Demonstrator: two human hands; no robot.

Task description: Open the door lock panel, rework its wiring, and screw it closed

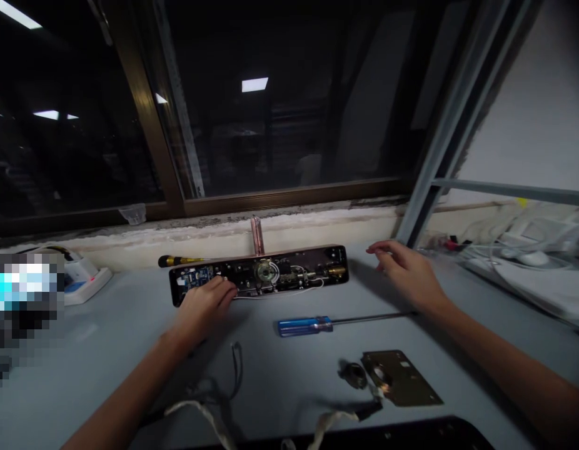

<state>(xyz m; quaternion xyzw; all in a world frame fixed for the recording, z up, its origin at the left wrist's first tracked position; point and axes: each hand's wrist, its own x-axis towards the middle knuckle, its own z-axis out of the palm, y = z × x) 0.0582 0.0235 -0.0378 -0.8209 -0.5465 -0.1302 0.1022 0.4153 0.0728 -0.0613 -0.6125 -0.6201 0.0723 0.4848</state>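
Observation:
An opened long lock body (294,273) lies across the table near the window sill, its circuit board and brass parts exposed, with a copper handle (257,235) sticking up behind it. My left hand (205,302) rests on its left part, fingers curled against the board; I cannot see anything held. My right hand (406,269) hovers to the right of the lock body, fingers spread and empty. A blue-handled screwdriver (312,324) lies on the table between my arms.
A black-and-yellow tool handle (177,260) lies behind the lock's left end. A brass plate (402,377), a small dark knob (354,374) and loose cables (224,400) lie near me. A white device (85,278) sits left; white cables are piled at right (528,250).

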